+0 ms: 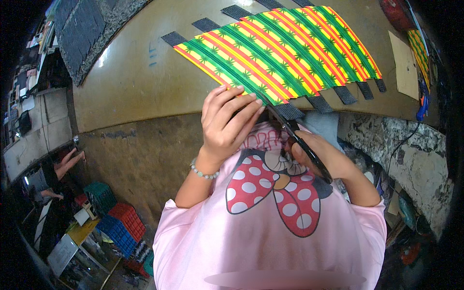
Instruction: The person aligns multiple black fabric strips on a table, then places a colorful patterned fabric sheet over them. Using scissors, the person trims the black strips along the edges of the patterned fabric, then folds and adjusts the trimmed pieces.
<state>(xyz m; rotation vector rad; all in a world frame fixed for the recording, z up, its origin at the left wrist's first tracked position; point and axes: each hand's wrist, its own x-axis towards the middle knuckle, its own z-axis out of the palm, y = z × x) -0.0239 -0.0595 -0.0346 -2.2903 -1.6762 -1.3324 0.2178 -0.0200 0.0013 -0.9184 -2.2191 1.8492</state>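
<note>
Patterned strips [290, 55] in green, yellow and red with leaf shapes lie side by side and overlapping on the table. Black textured bands [319, 103] stick out from beneath them at both ends. My left hand [227, 113] rests at their near left corner, fingers stretched out and fingertips on the leftmost strip; its thumb is hidden. In front of my chest, my right hand [321, 150] grips a pair of long black scissors [309, 152]. The scissors point up and left, with the blades at the leftmost strip's near end, close to my left fingertips. Whether they are cutting I cannot tell.
The brown table [125, 92] has its curved near edge close to my body. A rough dark slab [87, 34] lies at the far left, a tan card [402, 65] at the right. Stacked crates [126, 220] stand at lower left, and another person's arm [67, 164] shows beyond.
</note>
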